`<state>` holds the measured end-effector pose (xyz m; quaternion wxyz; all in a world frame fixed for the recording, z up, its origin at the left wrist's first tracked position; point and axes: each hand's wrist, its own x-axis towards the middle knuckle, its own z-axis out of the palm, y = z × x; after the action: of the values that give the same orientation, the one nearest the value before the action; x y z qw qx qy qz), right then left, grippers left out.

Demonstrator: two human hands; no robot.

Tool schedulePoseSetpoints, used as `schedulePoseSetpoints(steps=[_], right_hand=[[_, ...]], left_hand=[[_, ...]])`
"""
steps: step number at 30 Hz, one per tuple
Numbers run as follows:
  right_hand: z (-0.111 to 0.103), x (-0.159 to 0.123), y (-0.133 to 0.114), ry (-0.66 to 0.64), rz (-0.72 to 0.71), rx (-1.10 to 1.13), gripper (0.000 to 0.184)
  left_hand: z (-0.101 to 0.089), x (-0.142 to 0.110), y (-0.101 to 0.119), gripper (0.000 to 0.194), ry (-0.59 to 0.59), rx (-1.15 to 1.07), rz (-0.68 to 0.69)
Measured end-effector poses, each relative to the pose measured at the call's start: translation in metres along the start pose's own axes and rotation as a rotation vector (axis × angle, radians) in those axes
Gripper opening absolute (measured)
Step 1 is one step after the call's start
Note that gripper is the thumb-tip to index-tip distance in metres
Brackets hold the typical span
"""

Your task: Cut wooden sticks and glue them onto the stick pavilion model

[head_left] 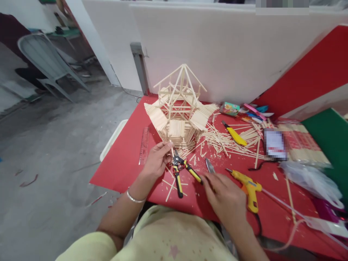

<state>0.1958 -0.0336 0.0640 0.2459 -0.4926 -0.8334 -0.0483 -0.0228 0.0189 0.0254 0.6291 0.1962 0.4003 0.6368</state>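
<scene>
My left hand [158,160] is closed in a pinch on a short thin wooden stick [172,148], held just in front of a stick-built model house [178,127] with a pointed open roof frame. Just below those fingertips, wire cutters [179,167] with yellow and black handles lie with the handles spread. My right hand [225,194] is curled low over the table, its fingertips close to one cutter handle. From beyond its fingers sticks out a pointed grey metal blade [209,165]; whether the hand grips it is hidden.
On the red tabletop [119,163] lie a clear ruler [144,145], loose sticks [223,141], a yellow utility knife [236,136] and a yellow glue gun [250,186] with its cord. Packed sticks [304,143] and a plastic bag [312,179] are at right. A white panel [203,47] stands behind.
</scene>
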Motion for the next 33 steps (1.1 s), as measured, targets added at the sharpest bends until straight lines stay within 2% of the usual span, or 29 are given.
schedulePoseSetpoints(steps=[2, 5, 8, 11, 15, 19, 22, 27, 33], right_hand=[[0.009, 0.032, -0.014, 0.153, -0.116, 0.102, 0.021], [0.033, 0.068, -0.025, 0.249, -0.252, 0.181, 0.025], [0.059, 0.085, -0.026, 0.276, -0.337, 0.223, 0.031], [0.072, 0.092, -0.023, 0.303, -0.392, 0.234, 0.035], [0.073, 0.101, -0.022, 0.392, -0.417, 0.218, 0.04], [0.073, 0.116, -0.02, 0.443, -0.405, 0.157, 0.035], [0.077, 0.123, -0.02, 0.442, -0.391, 0.11, 0.03], [0.082, 0.126, -0.024, 0.445, -0.369, 0.085, 0.026], [0.086, 0.127, -0.026, 0.382, -0.37, 0.098, 0.027]], left_hand=[[0.002, 0.004, 0.005, 0.03, 0.017, -0.015, -0.006], [0.004, 0.01, 0.011, 0.032, 0.038, -0.038, -0.011], [0.004, 0.015, 0.017, 0.033, 0.055, -0.041, 0.005], [0.003, 0.018, 0.022, 0.034, 0.069, -0.037, 0.023], [0.003, 0.021, 0.026, 0.032, 0.074, -0.039, 0.039], [0.002, 0.026, 0.023, 0.03, 0.163, -0.035, 0.094], [-0.001, 0.032, 0.018, 0.03, 0.191, -0.026, 0.101], [-0.001, 0.036, 0.013, 0.031, 0.153, -0.02, 0.112], [0.0, 0.034, 0.01, 0.024, 0.136, 0.015, 0.174]])
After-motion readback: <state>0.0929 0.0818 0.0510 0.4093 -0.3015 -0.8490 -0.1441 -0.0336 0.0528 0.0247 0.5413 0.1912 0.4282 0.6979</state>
